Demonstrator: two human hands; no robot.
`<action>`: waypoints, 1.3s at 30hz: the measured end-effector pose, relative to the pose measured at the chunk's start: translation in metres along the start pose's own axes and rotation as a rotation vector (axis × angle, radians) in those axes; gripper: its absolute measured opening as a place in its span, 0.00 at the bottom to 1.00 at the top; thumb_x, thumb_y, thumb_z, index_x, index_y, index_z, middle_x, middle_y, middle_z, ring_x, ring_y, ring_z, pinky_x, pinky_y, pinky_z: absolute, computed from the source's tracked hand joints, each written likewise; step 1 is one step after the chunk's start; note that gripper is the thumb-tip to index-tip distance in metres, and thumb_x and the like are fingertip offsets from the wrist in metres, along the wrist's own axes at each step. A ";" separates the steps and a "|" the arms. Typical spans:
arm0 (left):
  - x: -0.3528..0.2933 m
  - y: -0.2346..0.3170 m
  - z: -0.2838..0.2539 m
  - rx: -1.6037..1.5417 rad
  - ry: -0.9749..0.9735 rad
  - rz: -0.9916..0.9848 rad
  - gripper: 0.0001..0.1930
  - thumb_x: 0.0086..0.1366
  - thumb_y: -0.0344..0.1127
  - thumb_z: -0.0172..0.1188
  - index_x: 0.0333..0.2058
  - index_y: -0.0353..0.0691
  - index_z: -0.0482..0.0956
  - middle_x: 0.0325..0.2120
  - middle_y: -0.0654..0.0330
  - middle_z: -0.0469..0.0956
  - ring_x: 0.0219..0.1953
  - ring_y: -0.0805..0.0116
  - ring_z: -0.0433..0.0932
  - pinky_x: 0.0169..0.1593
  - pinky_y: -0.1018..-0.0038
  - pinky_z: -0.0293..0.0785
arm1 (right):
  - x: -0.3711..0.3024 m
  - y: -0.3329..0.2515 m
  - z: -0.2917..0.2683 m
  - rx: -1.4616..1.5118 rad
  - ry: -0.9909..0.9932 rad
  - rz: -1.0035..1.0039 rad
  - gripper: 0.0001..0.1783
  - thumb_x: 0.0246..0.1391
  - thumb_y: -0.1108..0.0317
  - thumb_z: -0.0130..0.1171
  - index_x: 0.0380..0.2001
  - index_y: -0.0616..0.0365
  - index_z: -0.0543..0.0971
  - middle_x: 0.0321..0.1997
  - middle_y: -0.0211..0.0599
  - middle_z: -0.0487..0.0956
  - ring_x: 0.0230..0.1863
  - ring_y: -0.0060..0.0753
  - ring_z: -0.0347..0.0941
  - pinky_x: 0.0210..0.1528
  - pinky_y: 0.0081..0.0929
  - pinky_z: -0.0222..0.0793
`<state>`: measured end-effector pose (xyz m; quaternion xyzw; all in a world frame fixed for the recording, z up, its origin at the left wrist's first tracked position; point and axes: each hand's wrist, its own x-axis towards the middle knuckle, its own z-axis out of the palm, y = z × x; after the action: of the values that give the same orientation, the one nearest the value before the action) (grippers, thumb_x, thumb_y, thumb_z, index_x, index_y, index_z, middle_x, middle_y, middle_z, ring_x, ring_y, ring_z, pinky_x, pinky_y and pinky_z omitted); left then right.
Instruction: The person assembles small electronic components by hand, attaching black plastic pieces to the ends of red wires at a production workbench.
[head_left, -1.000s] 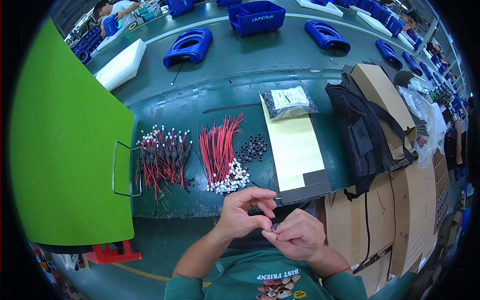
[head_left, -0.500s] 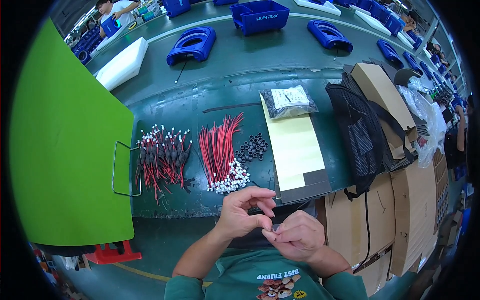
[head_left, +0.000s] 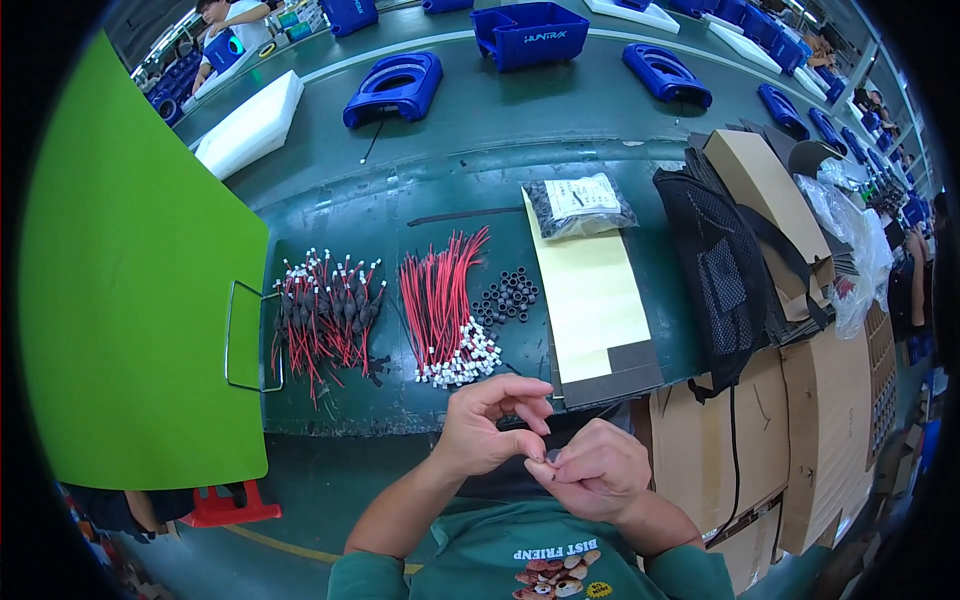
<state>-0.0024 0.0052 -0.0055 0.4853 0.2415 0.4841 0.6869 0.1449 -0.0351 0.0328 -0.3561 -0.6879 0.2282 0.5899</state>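
Green work table (head_left: 350, 220), scuffed, dark marks; beyond it a darker green line (head_left: 500, 110) carrying blue plastic housings (head_left: 395, 90) and a white foam block (head_left: 250, 127). Big green panel (head_left: 140, 280) on the left, red stool (head_left: 230, 508) below it; black mesh bag (head_left: 715, 270) and cardboard boxes (head_left: 715, 450) on the right. Other people at far left and right edges. Small dark piece (head_left: 549, 461) sits at the fingertips, in front of the near table edge, above the person's lap; mostly covered, so pointing and long axis can't be told. Right hand (head_left: 603, 468) curled nearly into a fist, thumb and index pinching the piece. Left hand (head_left: 497, 425) half open, thumb tip at the piece, fingers bent with a gap above the thumb; can't tell if it grips too. Red wires (head_left: 438, 300) lie lengthwise away from the person, far ends leaning right, white plugs nearest. Black rings (head_left: 505, 297) heaped just right. Lumpy wire bundle (head_left: 325, 310) on the left runs the same way, mostly plugs-far. Bag of black parts (head_left: 580, 207) on the far end of a yellow sheet (head_left: 590, 290).
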 end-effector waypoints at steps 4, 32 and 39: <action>0.000 0.001 0.001 0.004 -0.002 0.007 0.27 0.41 0.33 0.70 0.41 0.32 0.72 0.30 0.58 0.74 0.29 0.74 0.75 0.34 0.82 0.72 | -0.001 -0.001 0.001 -0.021 0.002 0.015 0.14 0.28 0.79 0.68 0.19 0.55 0.73 0.17 0.27 0.72 0.16 0.22 0.68 0.17 0.16 0.62; -0.001 0.050 0.004 0.520 -0.037 -0.023 0.07 0.49 0.23 0.60 0.30 0.31 0.78 0.22 0.58 0.77 0.23 0.76 0.74 0.28 0.83 0.70 | -0.003 0.016 -0.019 -0.599 -0.418 -0.404 0.10 0.38 0.68 0.56 0.29 0.54 0.79 0.42 0.31 0.75 0.41 0.33 0.71 0.37 0.23 0.71; 0.002 0.047 -0.007 0.728 -0.140 0.027 0.07 0.57 0.29 0.54 0.25 0.32 0.77 0.18 0.59 0.75 0.19 0.74 0.72 0.23 0.81 0.68 | -0.003 0.011 -0.018 -0.656 -0.568 -0.328 0.17 0.41 0.70 0.52 0.39 0.54 0.77 0.48 0.32 0.72 0.40 0.31 0.71 0.39 0.22 0.69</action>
<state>-0.0272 0.0132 0.0346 0.7331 0.3438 0.3410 0.4775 0.1651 -0.0321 0.0262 -0.3338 -0.9052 -0.0091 0.2627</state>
